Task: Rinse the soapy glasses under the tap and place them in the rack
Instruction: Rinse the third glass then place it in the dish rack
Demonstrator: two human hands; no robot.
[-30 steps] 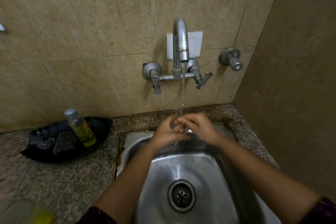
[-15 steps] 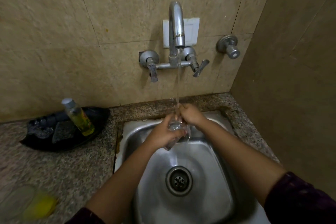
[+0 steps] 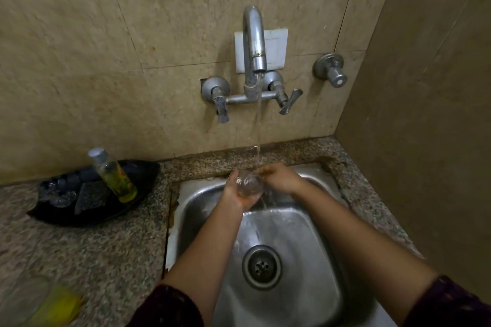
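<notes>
While water runs from the chrome wall tap [image 3: 254,42], the left hand [image 3: 237,194] cups a small clear glass [image 3: 249,183], fingers curled round it; the right hand [image 3: 281,179] pinches its far rim.

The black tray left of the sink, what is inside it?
A tilted bottle of yellow-green liquid and a dark flat pad are in the tray. Shiny dark things at its left end are too unclear to name; they cover the tray floor there.

Surface: speckled granite counter [image 3: 79,260] | Inset: steel sink [image 3: 196,202], right of centre | Rear left, by wall: black tray [image 3: 87,220] | Front-left corner: yellow item [image 3: 57,308], blurred, beside clear round object [image 3: 21,297]
</notes>
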